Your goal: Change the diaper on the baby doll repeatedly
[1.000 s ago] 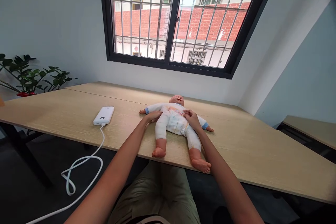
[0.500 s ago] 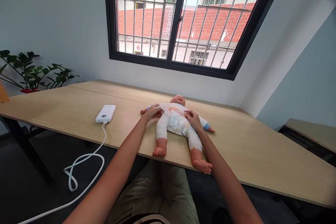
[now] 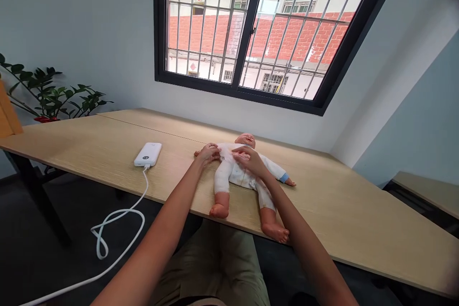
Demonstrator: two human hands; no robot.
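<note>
A baby doll [image 3: 239, 172] in a white one-piece suit lies on its back near the front edge of a light wooden table [image 3: 344, 205], feet toward me. My left hand [image 3: 208, 153] rests on the doll's left-side arm and shoulder, fingers curled round the sleeve. My right hand [image 3: 247, 159] lies across the doll's chest, fingers bent and pinching the white cloth. The doll's other arm, with a blue cuff, stretches out to the right.
A white power bank [image 3: 147, 154] lies on the table left of the doll, its white cable [image 3: 118, 222] looping down toward the floor. A potted green plant [image 3: 50, 95] stands at the far left. A barred window [image 3: 265, 28] fills the wall behind.
My right hand has slid from the doll's hip up and left onto its chest. My left hand has crept up to the doll's shoulder. The view has shifted slightly.
</note>
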